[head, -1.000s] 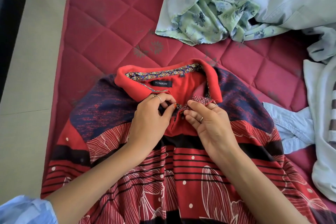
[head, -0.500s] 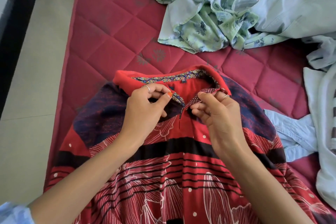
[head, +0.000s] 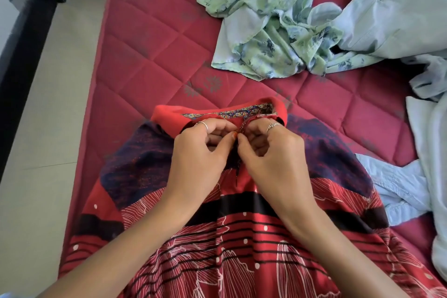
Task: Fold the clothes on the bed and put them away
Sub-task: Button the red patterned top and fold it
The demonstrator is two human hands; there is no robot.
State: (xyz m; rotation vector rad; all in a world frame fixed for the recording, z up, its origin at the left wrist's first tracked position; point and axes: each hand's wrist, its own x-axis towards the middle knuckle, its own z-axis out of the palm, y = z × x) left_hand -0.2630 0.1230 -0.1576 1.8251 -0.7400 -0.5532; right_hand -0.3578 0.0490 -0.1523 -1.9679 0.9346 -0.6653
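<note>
At centre frame, curled fingers of the left hand (head: 198, 152) and right hand (head: 273, 155) pinch the placket, perhaps at a button, of the red patterned shirt (head: 229, 249) spread on the maroon quilted bed (head: 150, 55), crumpled green floral shirt (head: 261, 24) upper right.

Left grip (head: 200, 152) and right grip (head: 273, 152) side by side, fingers curled, thumbs meeting, forearms converging
</note>
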